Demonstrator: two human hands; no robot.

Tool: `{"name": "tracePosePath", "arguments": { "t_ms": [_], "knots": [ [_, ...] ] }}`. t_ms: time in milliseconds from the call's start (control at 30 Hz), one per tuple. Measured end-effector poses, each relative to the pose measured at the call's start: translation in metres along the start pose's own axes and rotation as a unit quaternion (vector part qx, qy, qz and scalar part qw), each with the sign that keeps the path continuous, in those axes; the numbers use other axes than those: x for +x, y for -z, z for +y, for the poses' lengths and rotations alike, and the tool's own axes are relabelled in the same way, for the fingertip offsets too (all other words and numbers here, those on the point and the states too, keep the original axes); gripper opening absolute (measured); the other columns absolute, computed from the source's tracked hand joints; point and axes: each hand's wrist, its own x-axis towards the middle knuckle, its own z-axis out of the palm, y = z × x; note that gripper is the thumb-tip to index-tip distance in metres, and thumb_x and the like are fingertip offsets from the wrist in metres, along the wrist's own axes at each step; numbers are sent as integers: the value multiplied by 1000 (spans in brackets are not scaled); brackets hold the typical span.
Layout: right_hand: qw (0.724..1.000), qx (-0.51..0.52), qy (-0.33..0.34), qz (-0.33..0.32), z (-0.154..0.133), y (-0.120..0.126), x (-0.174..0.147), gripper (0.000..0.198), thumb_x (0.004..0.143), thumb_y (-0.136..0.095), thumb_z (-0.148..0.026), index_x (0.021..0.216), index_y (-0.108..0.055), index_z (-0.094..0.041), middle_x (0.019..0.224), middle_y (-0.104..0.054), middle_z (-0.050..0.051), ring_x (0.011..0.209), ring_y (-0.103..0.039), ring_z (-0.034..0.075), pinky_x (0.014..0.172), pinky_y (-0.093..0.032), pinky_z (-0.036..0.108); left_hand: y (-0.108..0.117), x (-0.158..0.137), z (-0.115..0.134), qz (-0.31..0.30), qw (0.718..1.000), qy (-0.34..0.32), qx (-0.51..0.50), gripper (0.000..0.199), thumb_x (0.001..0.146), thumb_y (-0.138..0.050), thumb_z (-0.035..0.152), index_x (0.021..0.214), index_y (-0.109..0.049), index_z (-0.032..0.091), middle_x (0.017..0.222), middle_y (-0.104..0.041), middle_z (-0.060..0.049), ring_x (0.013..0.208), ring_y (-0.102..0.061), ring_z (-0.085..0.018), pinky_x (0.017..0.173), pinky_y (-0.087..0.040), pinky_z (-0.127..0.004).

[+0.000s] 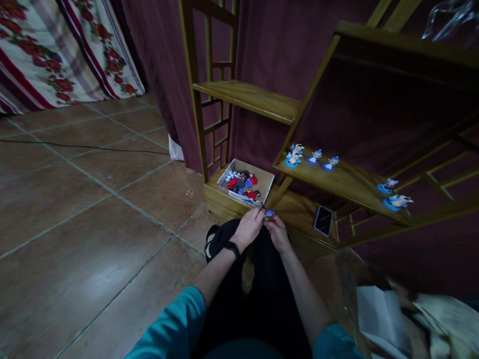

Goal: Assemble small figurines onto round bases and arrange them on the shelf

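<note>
**Small purple-and-blue figurine (269,213) grasped between the left hand (249,227) and the right hand (277,232)**

The figurine was held over the person's knees, near the closest corner of a shallow, open white cardboard box (266,182). It was pinched by the fingers of both hands; how firmly could not be told. A black wristband (232,248) was worn on the left wrist, and teal sleeves (175,319) were pushed up the forearms.

In the box, small red, black, purple and white pieces (241,182) were heaped. The box was supported by the yellow-brown wooden base (295,209) of a shelf unit, on which a dark-screened phone with a pale purple edge (323,221) was also laid. On the glossy wooden shelf (359,187) above, six small figurines were stood: two pink-and-blue figurines (293,159) and two purple figurines (330,163) toward the left, and two blue-based figurines (397,201) near the right end.

The unit was backed by a plain maroon curtain (262,45). The floor was laid with brown tiles (142,194) and crossed by a thin black cable (84,147); at far left, a white cloth with red flowers and stripes (63,50) was hung. Crumpled clear plastic (452,20) was seen at upper right.

Printed marks on the box's near wall were too small to be read.
</note>
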Motion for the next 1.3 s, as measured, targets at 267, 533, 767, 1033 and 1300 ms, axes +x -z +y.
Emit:
{"name": "tracePosePath", "arguments": {
  "t_ms": [267, 533, 767, 1033, 1300],
  "knots": [
    [999, -39, 13, -22, 2, -3, 2, 37, 66, -63, -21, 103, -64, -24, 93, -69, 0, 88, -61, 17, 91, -42, 35, -12, 8, -21, 57, 974, 96, -199, 37, 75, -58, 19, 112, -53, 19, 109, -60, -8, 101, -58, -19, 88, -46, -35],
    [997, -73, 33, 4, 1, -4, 1, 36, 68, -63, -27, 103, -65, -24, 88, -69, 1, 79, -62, 17, 84, -48, 36, -24, 13, -32, 65, 904, 236, -349, 32, 63, -70, 27, 91, -57, 17, 83, -66, -4, 77, -63, -17, 75, -49, -32],
    [993, -89, 75, 28, 2, -9, 1, 28, 69, -62, -27, 97, -68, -27, 102, -62, 1, 78, -61, 15, 78, -52, 33, -25, 14, -36, 50, 882, 246, -399, 33, 62, -72, 32, 86, -57, 15, 79, -65, -4, 71, -62, -16, 70, -49, -31],
    [991, -90, 93, 23, 2, -9, 1, 30, 70, -62, -27, 99, -68, -28, 111, -55, 1, 80, -60, 13, 78, -53, 30, -19, 17, -34, 45, 865, 260, -426, 40, 57, -75, 32, 87, -55, 15, 78, -63, -3, 71, -61, -15, 69, -49, -31],
    [989, -118, 83, 19, 8, -6, 2, 38, 74, -57, -26, 111, -62, -23, 91, -67, 3, 81, -63, 17, 85, -50, 36, -13, 20, -29, 57, 850, 282, -441, 41, 54, -77, 30, 85, -56, 15, 75, -64, -2, 67, -61, -14, 69, -48, -30]
  ]
}}
